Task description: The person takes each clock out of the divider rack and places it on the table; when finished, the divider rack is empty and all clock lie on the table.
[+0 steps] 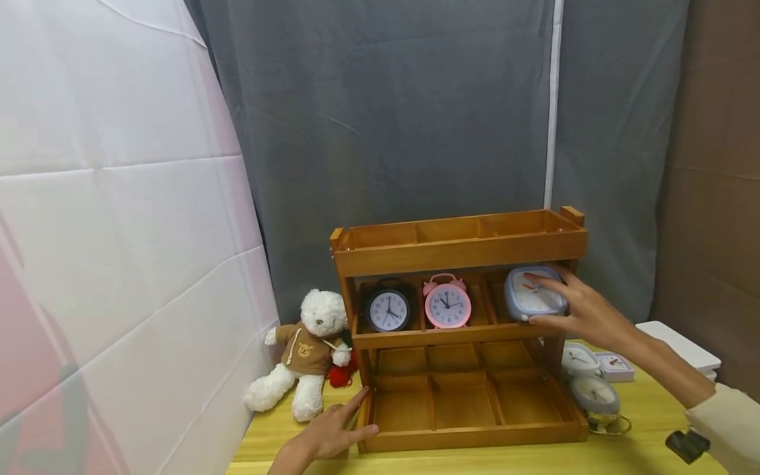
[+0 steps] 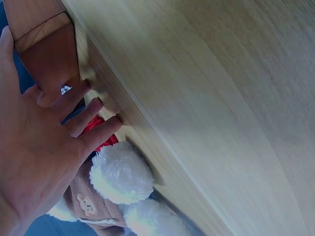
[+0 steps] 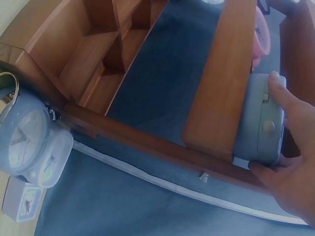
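Observation:
My right hand [image 1: 588, 315] grips a light blue, rounded-square alarm clock [image 1: 525, 300] at the right compartment of the wooden shelf's [image 1: 463, 257] middle tier. In the right wrist view, thumb and fingers lie around the clock's case [image 3: 253, 128], which shows a button on its side. To its left on that tier stand a pink twin-bell alarm clock [image 1: 448, 307] and a black round alarm clock [image 1: 388, 311]. My left hand [image 1: 329, 429] rests with fingers spread against the shelf's lower left corner; the left wrist view shows its fingers extended beside the wooden post [image 2: 51, 59].
A white teddy bear in a brown hoodie [image 1: 305, 349] sits left of the shelf, with something red [image 1: 341, 376] behind it. Right of the shelf are a grey clock [image 1: 594, 394], a white clock [image 1: 578, 359], a small square clock [image 1: 614, 366] and a white box-like object [image 1: 679, 346].

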The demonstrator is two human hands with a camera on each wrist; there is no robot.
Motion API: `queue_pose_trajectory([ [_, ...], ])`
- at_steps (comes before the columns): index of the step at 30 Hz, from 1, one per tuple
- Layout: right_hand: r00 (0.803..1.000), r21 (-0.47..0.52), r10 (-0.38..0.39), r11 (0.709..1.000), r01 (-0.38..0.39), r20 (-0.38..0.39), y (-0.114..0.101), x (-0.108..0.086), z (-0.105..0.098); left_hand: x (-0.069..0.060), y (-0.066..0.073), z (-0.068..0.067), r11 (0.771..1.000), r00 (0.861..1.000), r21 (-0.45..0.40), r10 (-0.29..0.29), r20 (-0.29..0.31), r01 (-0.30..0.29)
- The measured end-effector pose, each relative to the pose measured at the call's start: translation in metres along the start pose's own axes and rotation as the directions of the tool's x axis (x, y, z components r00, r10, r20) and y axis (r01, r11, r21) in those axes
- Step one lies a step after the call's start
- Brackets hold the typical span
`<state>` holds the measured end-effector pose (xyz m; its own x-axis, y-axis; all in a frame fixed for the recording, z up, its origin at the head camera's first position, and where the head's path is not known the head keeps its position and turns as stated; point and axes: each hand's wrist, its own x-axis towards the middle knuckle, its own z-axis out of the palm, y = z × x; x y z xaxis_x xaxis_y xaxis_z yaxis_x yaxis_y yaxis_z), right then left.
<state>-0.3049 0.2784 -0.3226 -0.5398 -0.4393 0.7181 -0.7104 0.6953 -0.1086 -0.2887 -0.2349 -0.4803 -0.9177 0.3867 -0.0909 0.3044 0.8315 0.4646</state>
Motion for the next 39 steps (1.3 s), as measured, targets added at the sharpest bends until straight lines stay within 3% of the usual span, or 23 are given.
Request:
queue_pose_trajectory([
  [5,0.998,-0.029,-0.052,0.998,0.052,-0.019,-0.001,0.001,-0.005,0.001,-0.001,-0.001,1.0,1.0,0.005,-0.014,0.005,0.014],
  [17,0.999,-0.046,-0.052,0.998,0.051,-0.011,-0.004,-0.002,-0.013,0.0,0.001,0.0,0.999,0.999,0.006,-0.051,0.01,0.051],
  [23,0.995,-0.083,-0.092,0.993,0.089,-0.035,-0.002,-0.001,-0.017,0.001,0.001,-0.001,0.999,0.999,0.007,-0.051,0.014,0.051],
  [39,0.996,-0.031,-0.086,0.996,0.085,-0.02,-0.005,-0.004,-0.031,-0.001,0.001,-0.002,0.999,0.999,0.013,-0.051,0.009,0.051],
])
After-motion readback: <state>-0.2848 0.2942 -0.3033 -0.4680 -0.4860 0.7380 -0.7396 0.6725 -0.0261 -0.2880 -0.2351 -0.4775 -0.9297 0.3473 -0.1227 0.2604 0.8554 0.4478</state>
